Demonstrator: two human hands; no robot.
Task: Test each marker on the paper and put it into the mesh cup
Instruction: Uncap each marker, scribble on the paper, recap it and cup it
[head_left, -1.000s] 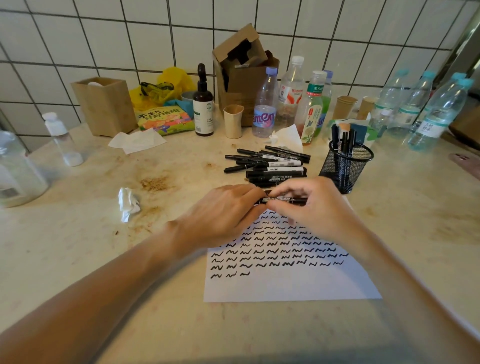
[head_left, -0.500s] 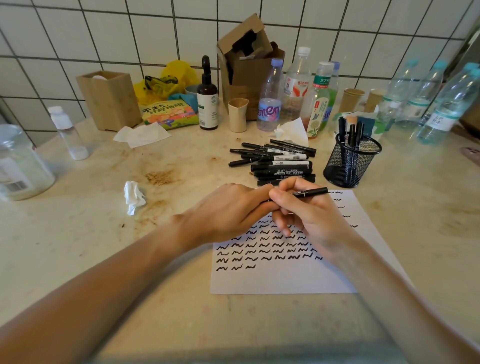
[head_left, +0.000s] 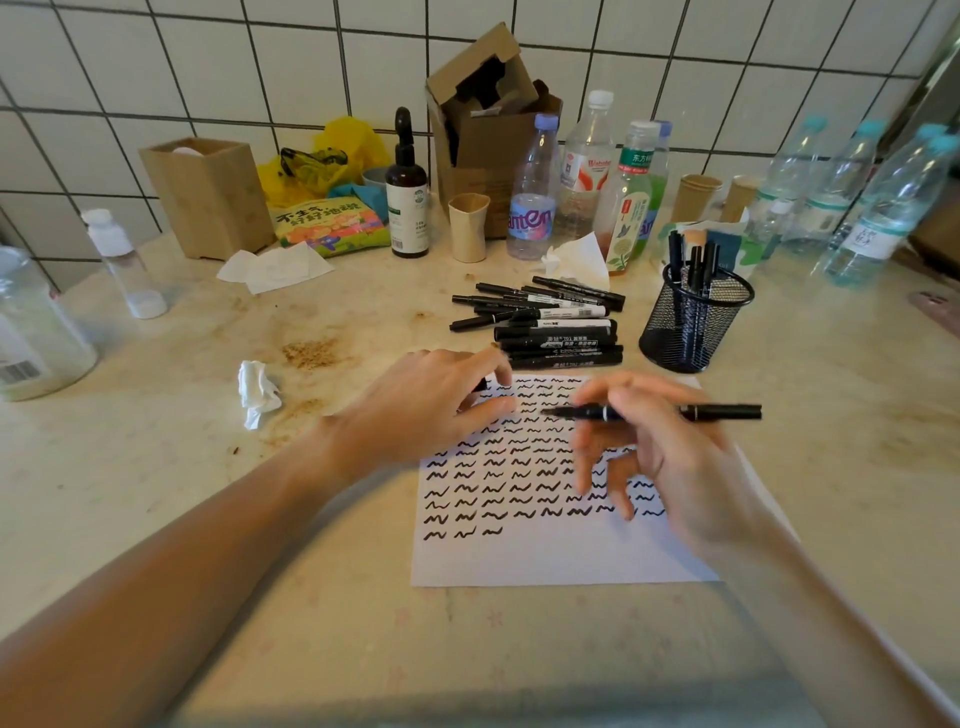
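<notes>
1. The right hand (head_left: 660, 447) pinches a black marker (head_left: 722, 412) between thumb and forefinger, its other fingers hanging loosely spread; the marker lies level above the paper (head_left: 545, 556), bare tip pointing left.
2. The left hand (head_left: 431, 405) rests on the paper's upper left corner, fingers curled round a small dark thing, probably the cap (head_left: 481, 385), mostly hidden.
3. Rows of black squiggles cover most of the paper.
4. A pile of markers (head_left: 550, 332) lies just beyond the paper.
5. The mesh cup (head_left: 691, 332) stands right of the pile, holding several markers upright.
</notes>
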